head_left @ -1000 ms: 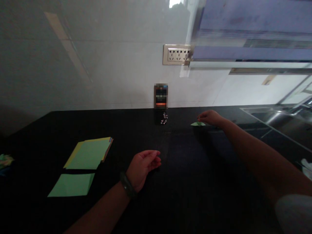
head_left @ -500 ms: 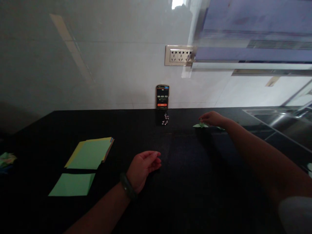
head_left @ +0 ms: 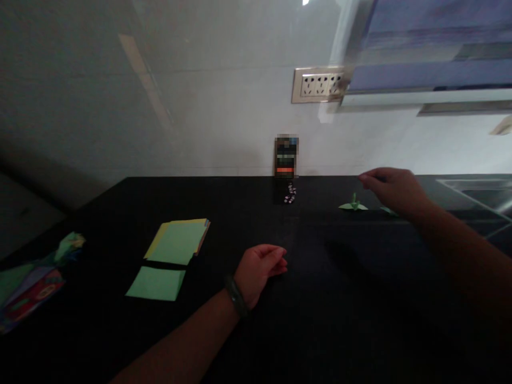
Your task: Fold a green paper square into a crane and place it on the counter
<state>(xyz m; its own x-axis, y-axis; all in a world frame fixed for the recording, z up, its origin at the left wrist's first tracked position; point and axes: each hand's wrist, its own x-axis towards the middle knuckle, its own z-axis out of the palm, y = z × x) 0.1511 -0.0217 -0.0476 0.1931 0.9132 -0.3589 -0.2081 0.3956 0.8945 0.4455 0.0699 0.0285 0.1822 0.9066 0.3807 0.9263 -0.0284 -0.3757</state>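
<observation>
A small green origami crane (head_left: 353, 204) stands on the black countertop (head_left: 304, 320) towards the back right. My right hand (head_left: 390, 189) is above it and to its right, clear of the crane. Its thumb and fingers are drawn together with nothing visible between them. Partly behind that hand lies a second piece of folded green paper (head_left: 389, 211), its shape largely hidden. In the middle of the counter rests my left hand (head_left: 262, 271), wearing a dark wristband (head_left: 236, 297). Its fingers are curled together, and no object shows in them.
A stack of coloured paper squares (head_left: 178, 241), green on top, lies left, with a separate green sheet (head_left: 157, 284) before it. A phone (head_left: 286, 156) leans on the wall behind a beaded strand (head_left: 290, 193). Colourful papers (head_left: 36, 290) lie far left; a sink (head_left: 480, 186) is at right.
My right hand has let go of the green crane and risen up and right from it. The view has turned left, showing more of the colourful papers. My left hand keeps its pose.
</observation>
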